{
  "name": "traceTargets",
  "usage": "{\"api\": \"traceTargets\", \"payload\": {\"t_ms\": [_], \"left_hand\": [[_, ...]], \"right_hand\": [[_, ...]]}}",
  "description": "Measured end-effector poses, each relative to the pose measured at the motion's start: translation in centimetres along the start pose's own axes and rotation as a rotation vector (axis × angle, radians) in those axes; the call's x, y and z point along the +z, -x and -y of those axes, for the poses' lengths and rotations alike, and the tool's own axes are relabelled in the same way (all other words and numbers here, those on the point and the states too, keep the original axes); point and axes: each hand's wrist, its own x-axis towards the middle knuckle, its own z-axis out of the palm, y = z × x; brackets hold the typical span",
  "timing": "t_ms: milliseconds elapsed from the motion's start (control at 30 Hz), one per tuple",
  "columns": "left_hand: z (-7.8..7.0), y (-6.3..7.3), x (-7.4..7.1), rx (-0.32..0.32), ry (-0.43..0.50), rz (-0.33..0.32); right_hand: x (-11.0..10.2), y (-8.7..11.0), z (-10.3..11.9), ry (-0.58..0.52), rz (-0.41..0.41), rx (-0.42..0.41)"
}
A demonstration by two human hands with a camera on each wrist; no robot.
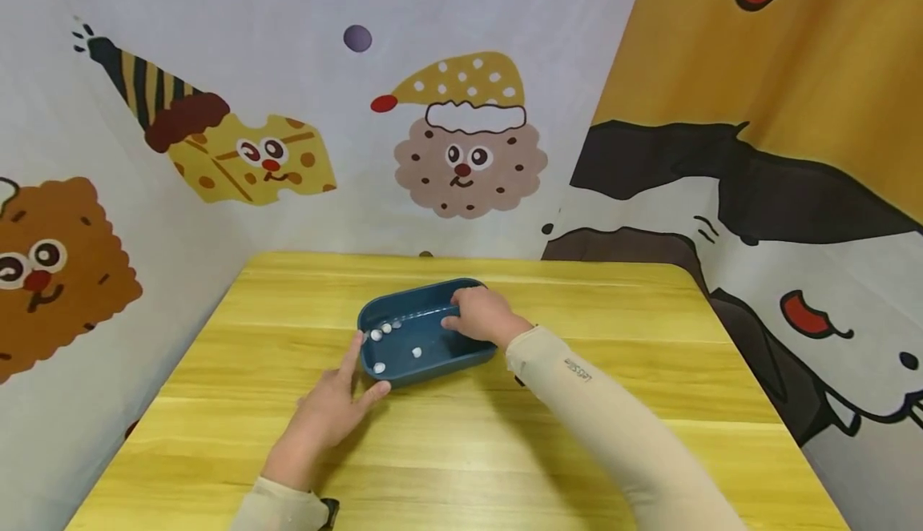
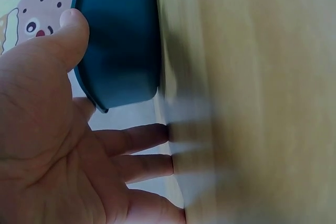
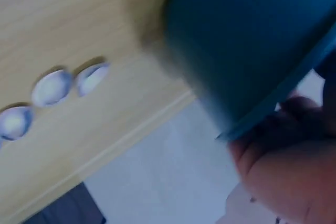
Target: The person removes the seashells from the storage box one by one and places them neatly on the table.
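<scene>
A dark blue oblong tray [image 1: 425, 372] stands on the table, with several small white shell-like pieces [image 1: 417, 352] lying inside, mostly toward its left end. My left hand [image 1: 328, 407] is spread at that end. In the left wrist view the thumb [image 2: 76, 32] lies against the tray's rim, while the other fingertips [image 2: 160, 132] rest on the tabletop. My right hand [image 1: 486, 315] reaches over the right end, fingers bent down into the tray. In the right wrist view its fingers [image 3: 262, 145] are partly hidden behind the rim, and I cannot tell whether they hold anything.
The yellow wooden table [image 1: 288, 291] ends at a back edge close to a cartoon-printed curtain [image 1: 461, 235]. Several white shells [image 3: 51, 87] lie in a row on the tabletop outside the tray in the right wrist view.
</scene>
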Motion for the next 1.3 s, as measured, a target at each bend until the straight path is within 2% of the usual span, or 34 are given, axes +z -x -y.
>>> {"api": "traceTargets", "payload": {"t_ms": [133,300,433,633,767,1033,1300], "left_hand": [[-0.1,0.0,0.3,0.003,-0.002,0.001],[-0.3,-0.1,0.4,0.008,-0.011,-0.01],[-0.4,-0.1,0.2,0.002,-0.02,-0.009],[-0.5,0.0,0.0,-0.005,-0.014,-0.002],[-0.5,0.1,0.0,-0.007,-0.012,0.0],[-0.3,0.1,0.1,-0.005,-0.01,-0.007],[-0.3,0.2,0.0,-0.003,0.001,-0.011]], "right_hand": [[0.5,-0.5,0.7,0.043,0.097,0.091],[1.1,-0.6,0.6,-0.012,0.14,0.1],[1.4,-0.6,0.7,-0.106,0.151,0.067],[2.5,-0.8,1.6,-0.147,0.131,-0.007],[3.0,-0.9,2.2,-0.128,0.114,-0.075],[3.9,-1.3,3.6,-0.118,0.078,-0.153],[4.4,-1.5,5.0,-0.019,0.037,-0.215]]}}
